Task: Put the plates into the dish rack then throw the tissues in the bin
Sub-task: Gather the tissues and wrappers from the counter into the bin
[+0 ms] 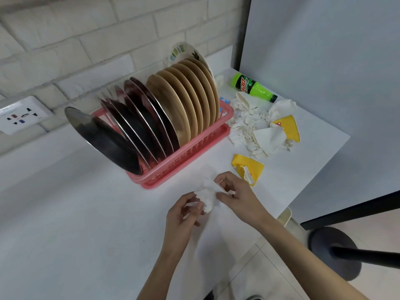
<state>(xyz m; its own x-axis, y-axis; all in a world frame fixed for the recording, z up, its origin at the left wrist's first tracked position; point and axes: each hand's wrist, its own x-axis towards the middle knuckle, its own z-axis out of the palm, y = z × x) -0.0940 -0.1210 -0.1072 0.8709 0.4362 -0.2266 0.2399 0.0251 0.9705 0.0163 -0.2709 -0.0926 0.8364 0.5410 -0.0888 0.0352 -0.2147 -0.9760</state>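
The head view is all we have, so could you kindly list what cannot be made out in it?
Tissue, head view: pinched between left hand and right hand; blurred white on white table, outline unclear.
Cream container: mostly hidden by table edge; whether it is the bin is unclear.
Patterned plate: mostly hidden behind beige plates.

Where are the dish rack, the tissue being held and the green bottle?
dish rack (190, 153): head view, on its pink front wall.
tissue (206, 197): head view, on its crumpled middle.
green bottle (259, 89): head view, on its green body.
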